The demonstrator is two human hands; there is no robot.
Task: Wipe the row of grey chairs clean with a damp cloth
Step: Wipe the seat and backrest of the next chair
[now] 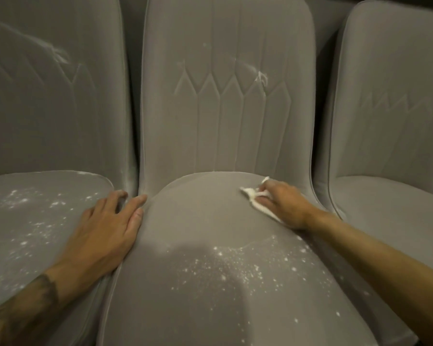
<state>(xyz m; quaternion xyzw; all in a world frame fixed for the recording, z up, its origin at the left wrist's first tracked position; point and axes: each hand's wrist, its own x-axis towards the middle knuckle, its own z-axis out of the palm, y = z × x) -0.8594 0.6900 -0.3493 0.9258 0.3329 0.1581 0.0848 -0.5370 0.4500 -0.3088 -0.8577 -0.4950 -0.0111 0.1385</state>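
White powdery specks (238, 268) scatter across the near half of the middle grey upholstered chair (210, 221), right under our view, while the far half of that seat, toward the stitched backrest, looks clean. We see three chairs side by side: the left grey chair (35, 221) carries the same white specks on its seat and a chalky smear on its backrest, and the right grey chair (385, 121) shows no obvious dirt from here. The middle backrest also bears a few white marks near its diamond stitching.

Our left hand (105, 226) lies open and flat, palm down, over the seam between the left and middle seats, bracing us and gripping nothing. Our right hand (280, 203) presses a small crumpled white cloth (254, 196) onto the far right part of the middle seat, fingers curled over it.

To do this well, we judge we should draw the cloth toward us in overlapping strokes, gathering the specks rather than spreading them, refolding to a clean face when it loads up. Backrest marks come after.
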